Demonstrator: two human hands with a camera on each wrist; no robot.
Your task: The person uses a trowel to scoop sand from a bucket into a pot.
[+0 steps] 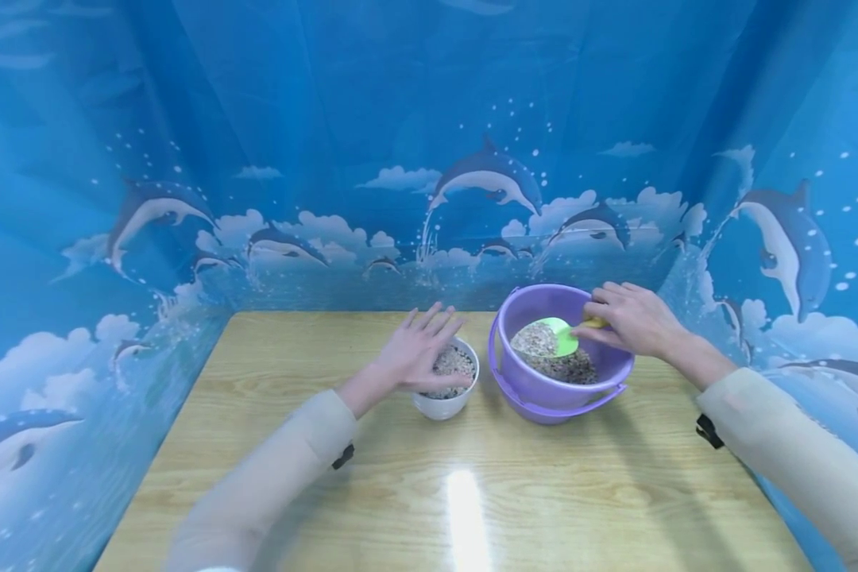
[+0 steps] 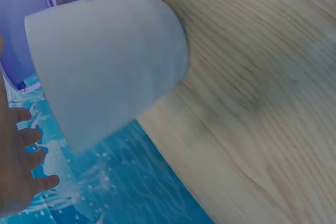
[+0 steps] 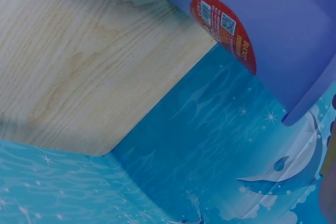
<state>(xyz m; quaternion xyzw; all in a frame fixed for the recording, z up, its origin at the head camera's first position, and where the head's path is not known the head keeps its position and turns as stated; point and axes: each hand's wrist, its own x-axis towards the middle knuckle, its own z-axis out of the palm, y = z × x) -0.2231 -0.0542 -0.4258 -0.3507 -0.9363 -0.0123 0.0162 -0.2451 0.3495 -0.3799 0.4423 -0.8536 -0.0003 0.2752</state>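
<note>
My right hand (image 1: 631, 319) grips the yellow handle of a toy shovel (image 1: 566, 337) over the mouth of a purple bucket (image 1: 561, 397). Sandy, gravel-like grains fill the shovel's green-edged blade, and more of them lie in the bucket. To the left a white cup (image 1: 443, 407) stands upright, holding similar grains. Spread over the cup's left side and rim is my left hand (image 1: 420, 349), its fingers straight; whether it touches the rim I cannot tell. The left wrist view has the cup's white wall (image 2: 110, 66) close up, with fingertips (image 2: 32, 137) beyond it.
A wooden table (image 1: 314, 492) carries everything. Blue dolphin-printed sheeting (image 1: 372, 103) rises along its back and both sides. The bucket's purple handle (image 1: 579, 411) hangs down at its front. In the right wrist view a red label (image 3: 226, 32) marks the bucket's side.
</note>
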